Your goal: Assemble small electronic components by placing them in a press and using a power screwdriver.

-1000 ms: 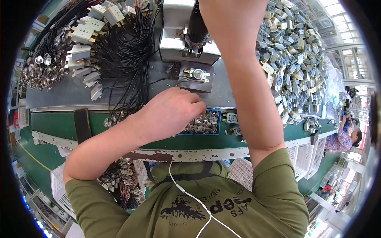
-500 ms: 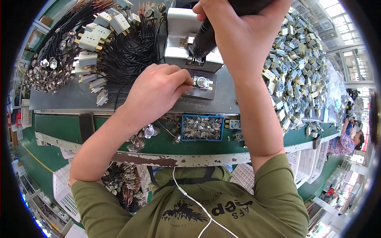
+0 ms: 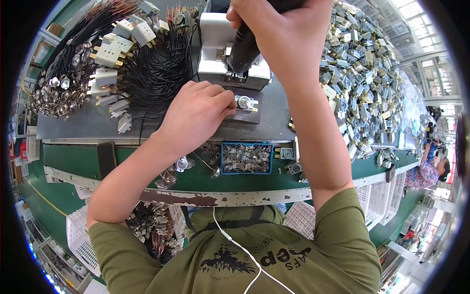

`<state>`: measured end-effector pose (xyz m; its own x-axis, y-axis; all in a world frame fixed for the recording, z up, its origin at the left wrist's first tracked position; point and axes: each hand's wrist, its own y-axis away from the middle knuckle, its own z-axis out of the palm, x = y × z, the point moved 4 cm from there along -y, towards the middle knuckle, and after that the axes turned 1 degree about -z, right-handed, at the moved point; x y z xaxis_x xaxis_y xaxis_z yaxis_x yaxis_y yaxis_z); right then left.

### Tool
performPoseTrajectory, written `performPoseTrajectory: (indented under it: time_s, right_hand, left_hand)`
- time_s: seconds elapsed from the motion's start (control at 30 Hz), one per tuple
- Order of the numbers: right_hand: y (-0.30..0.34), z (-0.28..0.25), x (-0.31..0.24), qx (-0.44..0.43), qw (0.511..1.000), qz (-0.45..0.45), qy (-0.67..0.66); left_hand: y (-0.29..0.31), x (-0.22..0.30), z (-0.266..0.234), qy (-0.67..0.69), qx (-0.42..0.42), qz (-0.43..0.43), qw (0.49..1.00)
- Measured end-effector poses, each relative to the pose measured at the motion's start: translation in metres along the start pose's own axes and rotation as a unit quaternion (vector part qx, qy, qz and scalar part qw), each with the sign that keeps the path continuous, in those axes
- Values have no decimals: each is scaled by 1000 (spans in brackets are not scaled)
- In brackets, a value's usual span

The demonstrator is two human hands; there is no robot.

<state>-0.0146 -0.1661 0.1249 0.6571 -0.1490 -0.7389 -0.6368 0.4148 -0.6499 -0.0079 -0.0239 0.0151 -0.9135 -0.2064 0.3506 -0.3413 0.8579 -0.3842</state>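
In my right hand [image 3: 289, 36] is a thick black electric screwdriver [image 3: 245, 49], its fingers wrapped round the body. The tool's lower end points down into a bright metal fixture [image 3: 213, 63]; its tip is hidden. My left hand [image 3: 198, 108] is closed in a pinch at the left edge of a small thermostat [image 3: 245, 103] with a round metal face and brass tabs. This part lies on a flat dark metal block [image 3: 252, 117] in front of the fixture. The left fingertips are partly hidden by the hand itself.
Left of the fixture lie black wires [image 3: 156, 73] with pale grey switch bodies [image 3: 112, 51]. A large heap of similar parts [image 3: 362, 73] fills the right. A blue tray [image 3: 246, 172] of small metal pieces stands near the bench's chipped front edge [image 3: 254, 198].
My right hand and the upper part of the screwdriver have shifted to the left. My left hand stays at the thermostat, and the whole view has moved slightly.
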Motion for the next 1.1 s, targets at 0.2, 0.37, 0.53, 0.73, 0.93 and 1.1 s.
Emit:
performPoseTrajectory:
  time_s: [0.2, 0.37, 0.53, 0.73, 0.93, 1.1]
  right_hand:
    - [17, -5, -10, 28, 998, 55, -6]
    - [0, -12, -24, -49, 965, -125, -227]
    - [13, -12, -12, 82, 996, -37, -19]
    - [15, -11, -4, 99, 995, -17, -12]
    - [17, -8, 2, 62, 998, -13, 7]
    - [7, 3, -5, 0, 1000, -24, -7]
  left_hand:
    - [0, 2, 7, -26, -9, 5, 1000]
    - [0, -1, 15, -11, -13, -2, 1000]
    - [3, -6, 18, 7, -5, -26, 1000]
    - [3, -5, 18, 15, -5, -35, 999]
    - [4, -5, 17, 10, -1, -35, 999]
    - [1, -3, 15, 5, -14, -32, 999]
